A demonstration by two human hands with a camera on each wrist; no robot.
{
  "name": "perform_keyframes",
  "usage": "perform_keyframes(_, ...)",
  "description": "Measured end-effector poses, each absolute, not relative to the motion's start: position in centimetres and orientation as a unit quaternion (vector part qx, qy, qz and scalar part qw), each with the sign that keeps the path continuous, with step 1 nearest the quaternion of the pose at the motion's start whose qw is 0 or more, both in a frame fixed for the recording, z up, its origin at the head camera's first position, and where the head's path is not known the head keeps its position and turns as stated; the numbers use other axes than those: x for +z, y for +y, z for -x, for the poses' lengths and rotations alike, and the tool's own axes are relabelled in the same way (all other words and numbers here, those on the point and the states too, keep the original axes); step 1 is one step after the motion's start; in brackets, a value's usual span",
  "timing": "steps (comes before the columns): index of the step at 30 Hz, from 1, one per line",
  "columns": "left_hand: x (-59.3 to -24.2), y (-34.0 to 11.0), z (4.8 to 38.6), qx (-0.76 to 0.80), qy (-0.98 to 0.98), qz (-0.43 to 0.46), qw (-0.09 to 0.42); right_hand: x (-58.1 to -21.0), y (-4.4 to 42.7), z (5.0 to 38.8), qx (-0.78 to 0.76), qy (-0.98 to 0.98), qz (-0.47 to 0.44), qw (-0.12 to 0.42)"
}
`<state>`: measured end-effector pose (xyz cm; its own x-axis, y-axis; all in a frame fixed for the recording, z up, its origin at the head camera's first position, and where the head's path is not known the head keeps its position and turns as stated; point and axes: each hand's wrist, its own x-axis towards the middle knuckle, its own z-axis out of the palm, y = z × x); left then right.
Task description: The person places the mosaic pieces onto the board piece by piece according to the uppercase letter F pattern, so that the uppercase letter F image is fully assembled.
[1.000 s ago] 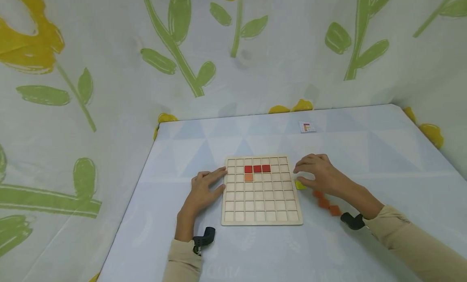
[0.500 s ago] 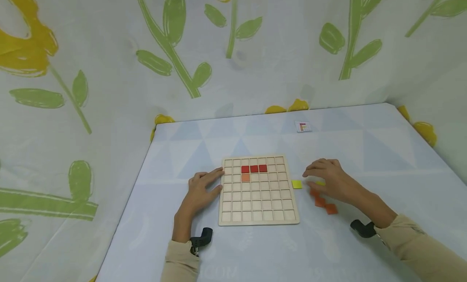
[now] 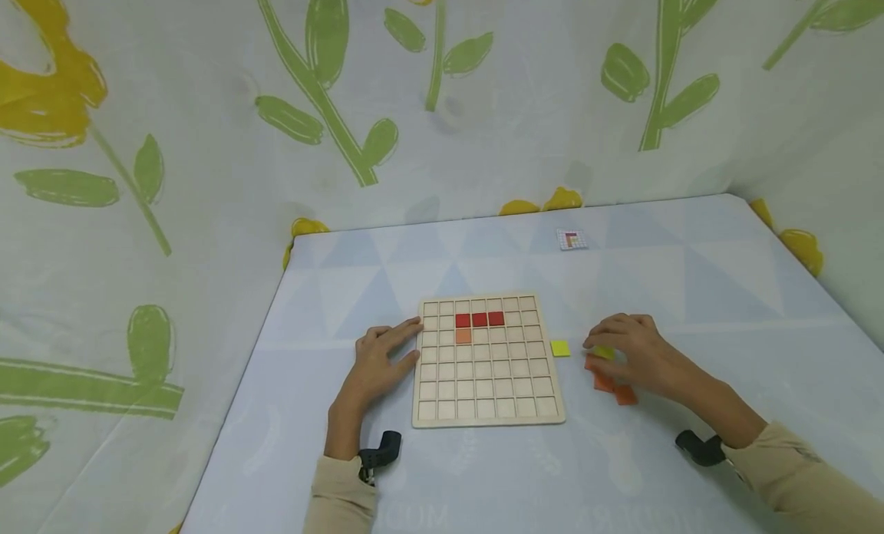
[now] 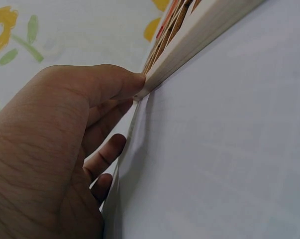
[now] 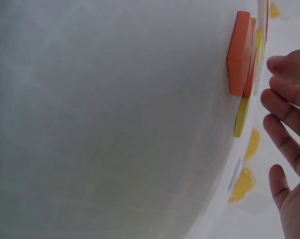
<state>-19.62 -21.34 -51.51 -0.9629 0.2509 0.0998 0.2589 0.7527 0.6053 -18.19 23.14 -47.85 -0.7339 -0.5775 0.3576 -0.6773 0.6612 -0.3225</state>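
Wooden board (image 3: 486, 387): left hand (image 3: 377, 369), fingers extended, touches its left edge | right of board: right hand (image 3: 644, 357), relaxed, unclosed, over orange tiles (image 3: 625, 396) and a yellow tile (image 3: 605, 352) | just beside board's right edge: second yellow tile (image 3: 560, 348) | on board: three red tiles (image 3: 479, 320), light-orange tile (image 3: 463, 336) below leftmost | beyond board: card (image 3: 572, 239)

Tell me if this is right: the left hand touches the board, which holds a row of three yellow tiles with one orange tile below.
No: the row is three red tiles, not yellow, as the head view shows. The rest stands: the left hand touches the board, and one orange tile lies below.
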Motion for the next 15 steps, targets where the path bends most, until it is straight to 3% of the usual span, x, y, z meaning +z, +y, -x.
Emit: perform_keyframes(15, -51.54, -21.40, 19.69, -0.335, -0.932, 0.139, 0.005, -48.33, 22.92, 18.15, 0.162, -0.900, -0.376, 0.149)
